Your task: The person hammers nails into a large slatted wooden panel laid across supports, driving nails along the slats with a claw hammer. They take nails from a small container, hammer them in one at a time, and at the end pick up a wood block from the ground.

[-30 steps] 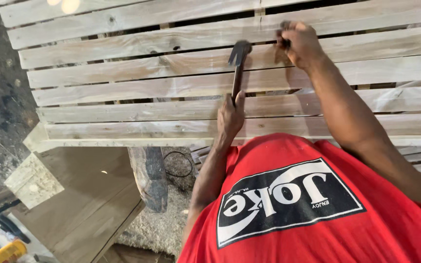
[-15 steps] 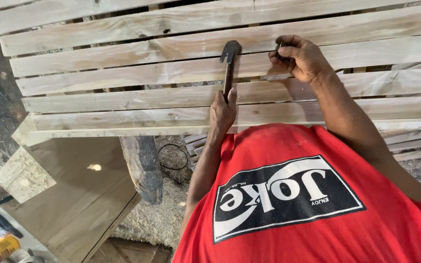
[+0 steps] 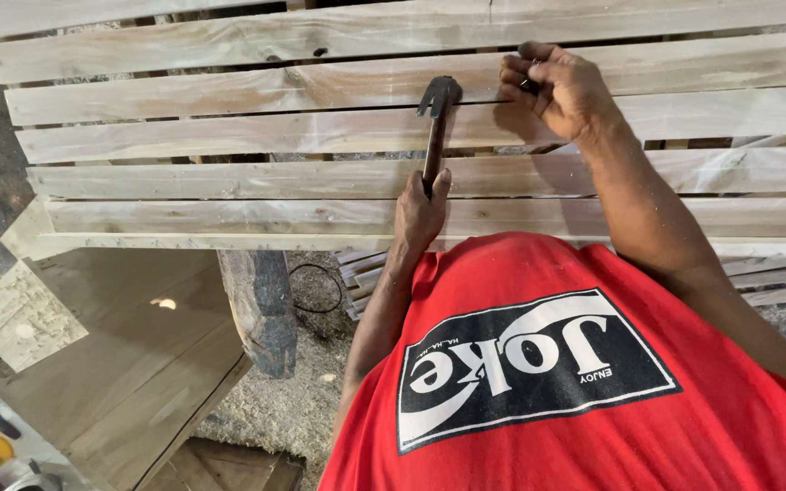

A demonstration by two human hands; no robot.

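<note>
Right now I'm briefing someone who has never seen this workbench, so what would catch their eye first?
First, the hammer held upright in the left hand at centre, its head against the pale wooden slats. Next, the right hand at upper right, pinching something small and dark against a slat; what it is cannot be told. Below, the red shirt fills the lower right, with a dark log standing under the slats.

Rough grey ground strewn with sawdust (image 3: 297, 409) fills the lower centre. A dark round log post (image 3: 261, 309) stands upright on it. Flat brown wooden boards (image 3: 129, 364) lie left of the post, with a pale chipboard offcut (image 3: 20, 318) beside them. Loose thin slats (image 3: 766, 282) lie stacked at right.
</note>
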